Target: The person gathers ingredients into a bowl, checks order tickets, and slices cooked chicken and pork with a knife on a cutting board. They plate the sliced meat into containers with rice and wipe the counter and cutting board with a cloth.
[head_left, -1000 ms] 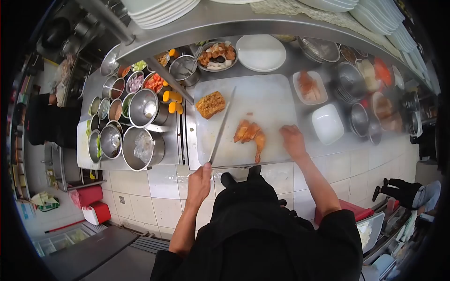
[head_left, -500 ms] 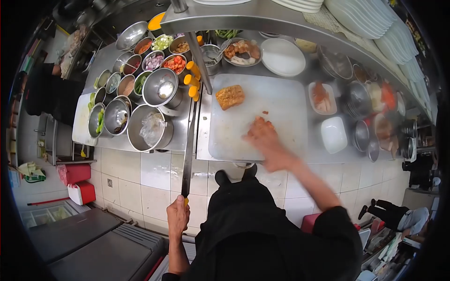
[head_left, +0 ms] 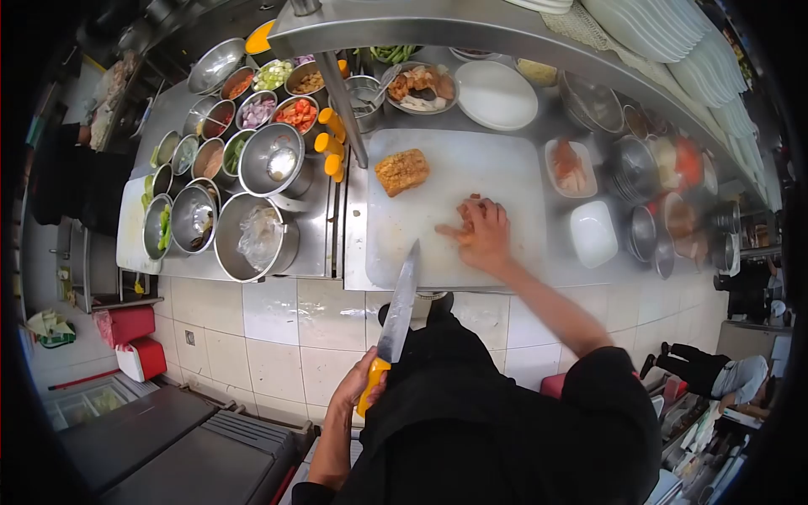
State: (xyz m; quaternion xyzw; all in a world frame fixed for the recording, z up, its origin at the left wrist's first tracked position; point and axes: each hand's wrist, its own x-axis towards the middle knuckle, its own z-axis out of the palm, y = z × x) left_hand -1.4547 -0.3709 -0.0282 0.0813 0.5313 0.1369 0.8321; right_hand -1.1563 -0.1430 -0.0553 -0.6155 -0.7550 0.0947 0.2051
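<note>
My left hand [head_left: 358, 383] is wrapped around the yellow handle of a large kitchen knife [head_left: 401, 295]. The blade points up and away, its tip over the near edge of the white cutting board [head_left: 518, 168]. My right hand [head_left: 484, 236] rests on the middle of the board, fingers bent down and thumb spread to the left. Small brown scraps [head_left: 470, 204] show by its fingertips; whatever lies under the palm is hidden. A golden-brown, crusted block of food [head_left: 402, 172] sits at the board's upper left, apart from both hands.
Left of the board stand steel bowls of chopped vegetables, a large pot [head_left: 282, 240] holding a plastic bag, and yellow-capped bottles [head_left: 330, 143]. Behind are a bowl of meat [head_left: 421, 87] and a white plate [head_left: 497, 93]. White dishes [head_left: 593, 234] stand right. A steel shelf [head_left: 404, 32] overhangs.
The knife has swung right, from beside the counter's gap to the board's near edge, as my left hand moved right. My right hand, blurred before, stays over the board's middle.
</note>
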